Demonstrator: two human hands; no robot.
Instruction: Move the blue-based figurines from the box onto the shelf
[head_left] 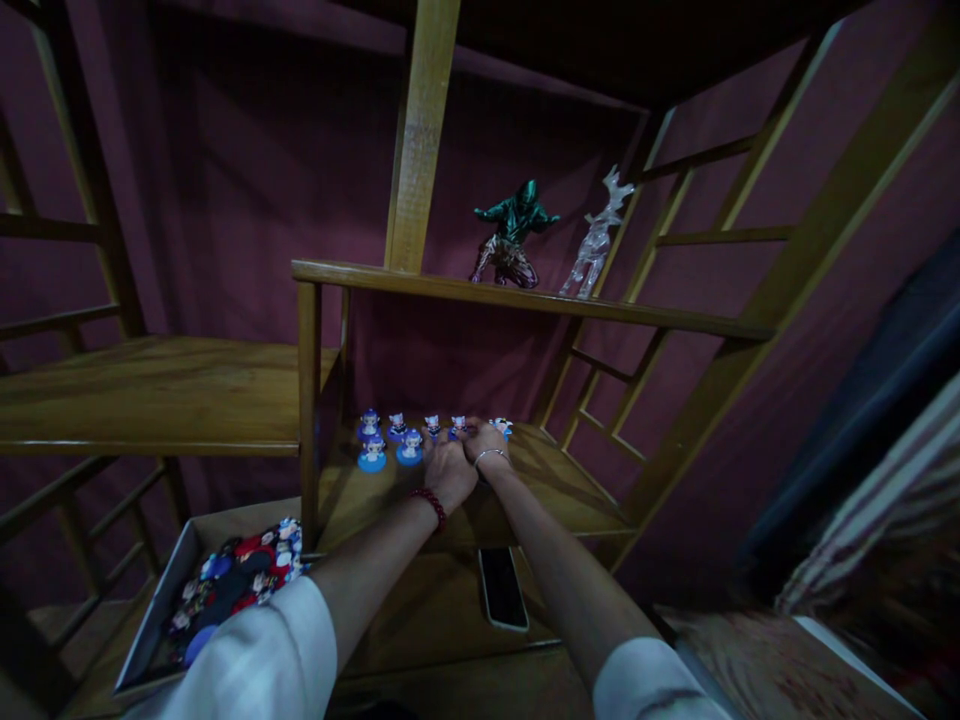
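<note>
Small cartoon figurines on round bases stand in two rows on the lower shelf. In front, two have blue bases: one figurine [372,454] at the left and another figurine [410,447] beside my left hand [448,474]. That hand, with a red bead bracelet, has its fingers curled down among the figurines. Close against it is my right hand [486,440], wearing a silver bangle, its fingers bent in near a pink-and-white figurine [458,426]. Another figurine [501,428] shows just behind the right hand. Whatever lies between the fingers is hidden.
An open box [169,590] of mixed figurines sits lower left. A phone [503,590] lies below the shelf, between my forearms. Above, on the upper shelf [450,287], are a green crouching statue [514,235] and a clear deer figure [598,235]. Wooden posts frame the shelves.
</note>
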